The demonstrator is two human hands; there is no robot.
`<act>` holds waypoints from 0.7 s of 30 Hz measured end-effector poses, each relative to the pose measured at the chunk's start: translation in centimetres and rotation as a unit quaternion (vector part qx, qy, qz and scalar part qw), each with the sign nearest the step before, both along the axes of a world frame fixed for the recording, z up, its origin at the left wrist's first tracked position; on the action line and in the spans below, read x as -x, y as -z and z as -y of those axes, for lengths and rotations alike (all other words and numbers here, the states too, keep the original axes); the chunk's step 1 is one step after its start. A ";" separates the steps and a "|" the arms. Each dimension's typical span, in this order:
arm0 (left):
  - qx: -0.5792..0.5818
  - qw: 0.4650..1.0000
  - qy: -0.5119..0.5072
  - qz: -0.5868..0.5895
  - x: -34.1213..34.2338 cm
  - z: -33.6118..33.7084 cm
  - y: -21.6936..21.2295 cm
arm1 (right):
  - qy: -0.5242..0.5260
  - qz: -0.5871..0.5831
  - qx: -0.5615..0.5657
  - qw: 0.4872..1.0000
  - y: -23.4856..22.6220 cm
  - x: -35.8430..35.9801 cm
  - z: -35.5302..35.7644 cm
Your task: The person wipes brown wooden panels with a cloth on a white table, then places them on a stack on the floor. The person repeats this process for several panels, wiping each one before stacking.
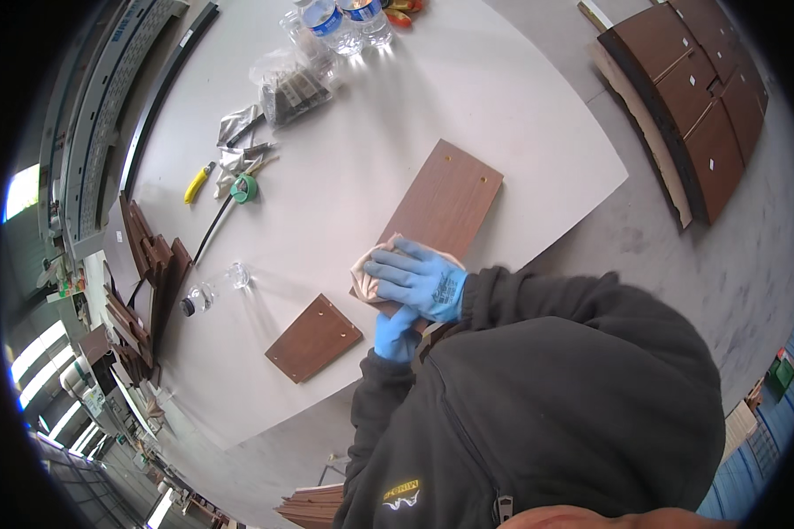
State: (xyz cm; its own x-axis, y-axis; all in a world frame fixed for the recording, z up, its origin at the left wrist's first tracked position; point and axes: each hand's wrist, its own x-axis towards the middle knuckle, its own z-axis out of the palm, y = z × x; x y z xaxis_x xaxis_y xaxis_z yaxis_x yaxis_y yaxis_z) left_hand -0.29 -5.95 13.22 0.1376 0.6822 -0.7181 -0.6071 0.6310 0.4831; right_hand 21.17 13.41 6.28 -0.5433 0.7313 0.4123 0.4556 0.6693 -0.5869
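Observation:
A long brown wood-grain board point(441, 201) with small holes near its far end lies slanted on the pale table in front of me. My right hand point(425, 280), in a blue glove, presses a beige cloth point(362, 280) onto the board's near part, its fingers laid over the cloth. Just below it, my left hand point(397, 335), also gloved in blue, grips the board's near end; its fingertips are partly hidden by the right hand. A shorter tapered brown board point(314, 339) with holes at its ends rests to the left of my hands.
On the pale table point(538, 115) lie a yellow utility knife point(199, 182), a green tape roll point(243, 188), a clear bottle point(198, 299) and a plastic bag point(293, 93). Water bottles point(348, 26) stand at the back. Brown boards point(154, 282) pile up left; larger brown panels point(692, 97) sit right.

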 end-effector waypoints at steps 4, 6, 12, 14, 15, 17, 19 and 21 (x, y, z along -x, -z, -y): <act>0.016 0.997 0.071 -0.005 0.1 0.3 -0.7 | 0.039 0.047 0.091 0.994 -1.1 1.5 2.5; -0.005 0.998 0.068 0.013 0.5 0.5 -0.3 | 0.172 0.014 0.209 0.963 -0.5 -0.6 -1.1; 0.012 0.998 -0.058 0.038 0.3 1.8 3.5 | 0.134 0.062 0.039 0.988 -5.6 4.5 8.9; -0.030 0.989 -0.100 0.107 -0.1 2.0 4.2 | 0.114 -0.077 -0.055 0.989 -7.0 7.3 13.8; -0.073 0.982 -0.114 0.128 -0.4 1.9 4.3 | 0.066 -0.095 0.007 0.993 -6.1 6.7 13.8; -0.030 0.985 -0.122 0.121 -1.0 1.8 4.2 | -0.005 -0.120 0.107 0.987 -3.0 3.5 12.3; -0.026 0.995 -0.075 0.059 -1.5 1.5 3.6 | 0.056 -0.207 0.246 0.945 1.9 -0.5 7.3; -0.025 0.996 -0.064 0.054 -1.5 1.3 3.2 | 0.170 -0.153 0.165 0.959 5.5 -4.1 4.7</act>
